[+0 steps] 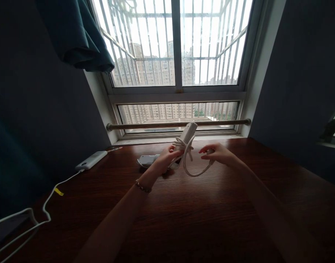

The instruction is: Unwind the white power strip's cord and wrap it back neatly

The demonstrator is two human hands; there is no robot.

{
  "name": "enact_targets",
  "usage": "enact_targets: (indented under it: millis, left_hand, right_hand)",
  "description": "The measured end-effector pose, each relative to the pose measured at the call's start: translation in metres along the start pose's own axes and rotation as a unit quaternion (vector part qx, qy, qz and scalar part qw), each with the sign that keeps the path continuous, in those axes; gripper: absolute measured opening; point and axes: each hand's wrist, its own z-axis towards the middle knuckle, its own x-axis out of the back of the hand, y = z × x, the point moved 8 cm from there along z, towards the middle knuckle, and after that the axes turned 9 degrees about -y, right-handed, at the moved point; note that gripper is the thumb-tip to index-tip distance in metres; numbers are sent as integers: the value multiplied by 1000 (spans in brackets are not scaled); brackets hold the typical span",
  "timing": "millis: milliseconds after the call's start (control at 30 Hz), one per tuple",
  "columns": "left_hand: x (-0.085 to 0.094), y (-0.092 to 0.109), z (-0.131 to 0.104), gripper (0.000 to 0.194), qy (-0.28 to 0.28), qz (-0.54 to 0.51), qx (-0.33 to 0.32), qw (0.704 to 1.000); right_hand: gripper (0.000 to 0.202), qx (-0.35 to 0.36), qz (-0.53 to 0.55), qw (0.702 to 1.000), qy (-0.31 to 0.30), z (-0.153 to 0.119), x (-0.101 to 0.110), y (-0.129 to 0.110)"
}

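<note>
Plainly, two hands hold a corded power strip above a wooden tabletop.

In the head view, the left hand (166, 160) closes thumb and fingers round the lower part of the white power strip (188, 132) and its wound cord (194, 175); the strip tilts up and rightward from that grip. Just to the right, the right hand (220, 154) pinches the plug (210, 151), and the cord sags between them. Beside the left grip lies a grey-white object (147, 160), partly hidden; well left, a white box (92, 160). Beyond the grips, the tabletop (197, 215) ends at the windowsill (148, 140); nearer and rightward, its wood stretches broadly.
</note>
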Motion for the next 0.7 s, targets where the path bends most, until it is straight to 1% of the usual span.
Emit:
enact_targets:
  millis: [33, 67, 100, 167, 233, 267, 333, 400, 467, 500, 533, 600, 667, 700]
  left_hand:
    - [9, 1, -2, 51, 49, 39, -6, 998]
    - [17, 4, -5, 56, 96, 80, -12, 992]
    - [24, 8, -9, 59, 143, 135, -20, 980]
    - [30, 19, -17, 58, 215, 262, -37, 940]
    - [28, 30, -24, 53, 256, 382, -49, 887]
    - [25, 34, -26, 53, 266, 428, -53, 862]
    - [19, 40, -29, 54, 277, 480, -57, 830]
    - [14, 45, -33, 56, 289, 513, -58, 806]
    - [9, 49, -36, 58, 291, 530, -65, 794]
    - [6, 51, -37, 59, 282, 535, -74, 793]
    - [2, 53, -38, 58, 266, 539, -86, 794]
    - [-4, 57, -38, 54, 233, 544, -115, 798]
    - [-4, 61, -39, 51, 210, 550, -140, 796]
    - [-3, 63, -39, 51, 202, 551, -154, 795]
  right_hand:
    - [31, -46, 20, 998, -44, -2, -4, 9]
    - [29, -79, 48, 993, -75, -4, -8, 15]
    - [26, -95, 83, 988, -87, -5, -11, 18]
    - [22, -86, 158, 981, -75, -4, -20, 16]
    - [20, -64, 224, 972, -40, 0, -31, 12]
    - [21, -53, 247, 967, -20, 2, -37, 10]
    - [25, -31, 276, 961, 8, 5, -50, 6]
    - [36, -18, 293, 956, 15, 7, -65, 3]
    - [49, -16, 289, 957, 4, 7, -79, -2]
    - [52, -15, 282, 959, -4, 6, -83, -5]
    - [52, -13, 273, 962, -10, 5, -86, -8]
    - [44, -7, 249, 968, -34, 3, -88, -13]
    - [33, -13, 216, 972, -87, 2, -85, -11]
    - [29, -23, 196, 975, -105, 2, -80, -7]
